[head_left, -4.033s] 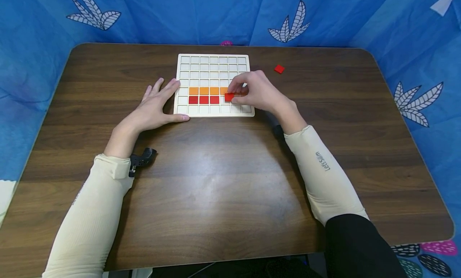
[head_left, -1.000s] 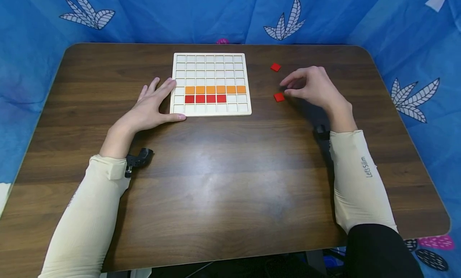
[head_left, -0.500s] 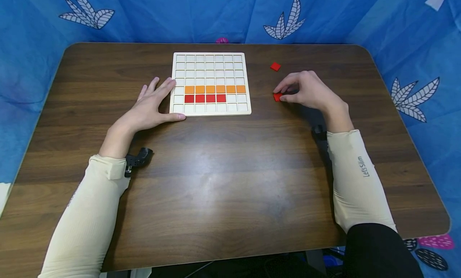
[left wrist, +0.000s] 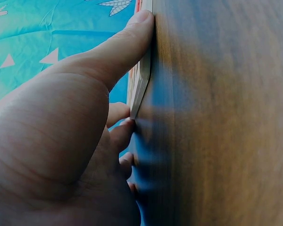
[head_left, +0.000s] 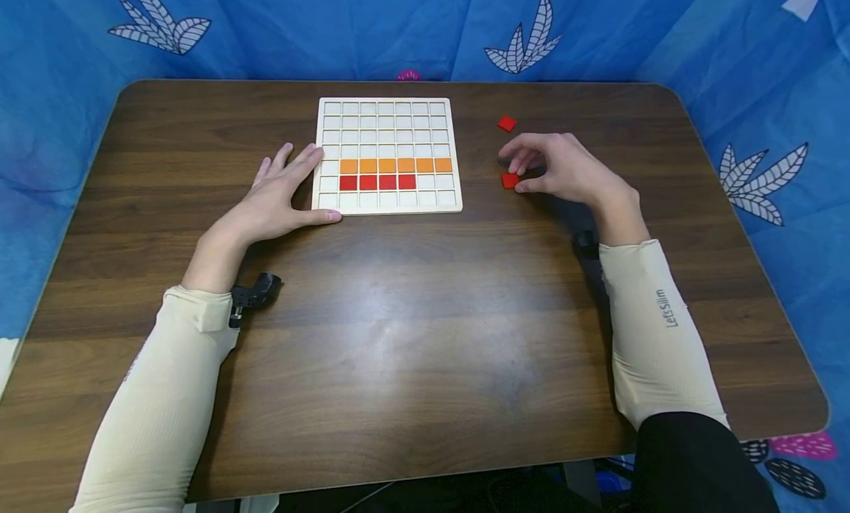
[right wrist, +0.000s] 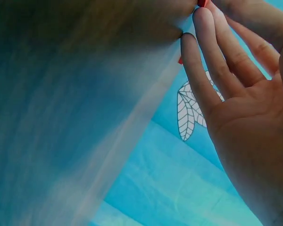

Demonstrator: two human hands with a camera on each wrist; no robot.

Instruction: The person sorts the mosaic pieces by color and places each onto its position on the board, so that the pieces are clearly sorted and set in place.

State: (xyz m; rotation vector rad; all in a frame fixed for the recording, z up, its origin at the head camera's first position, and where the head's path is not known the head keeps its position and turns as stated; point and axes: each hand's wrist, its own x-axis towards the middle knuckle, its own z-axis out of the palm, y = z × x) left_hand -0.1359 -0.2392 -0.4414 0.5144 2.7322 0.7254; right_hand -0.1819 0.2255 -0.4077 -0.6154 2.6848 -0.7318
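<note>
In the head view a white grid board (head_left: 377,136) lies on the table, with a row of orange square tiles (head_left: 387,165) and, nearer me, a shorter row of red tiles (head_left: 377,182). My left hand (head_left: 268,203) rests spread along its left side, thumb at the near left corner; the left wrist view shows the thumb (left wrist: 127,42) against the board's edge (left wrist: 144,77). Right of the board my right hand (head_left: 571,170) pinches a loose red square tile (head_left: 509,181) low at the tabletop, thumb on its right side. In the right wrist view that tile (right wrist: 203,3) shows only partly between the fingertips.
Another loose red tile (head_left: 508,123) lies farther back, beyond my right hand. The brown wooden table (head_left: 425,314) has rounded corners, and a blue patterned cloth (head_left: 279,33) hangs behind and beside it.
My right hand has left the board after setting a red tile in its row, moved right and taken hold of the nearer loose tile, turning it slightly. My left hand has stayed put.
</note>
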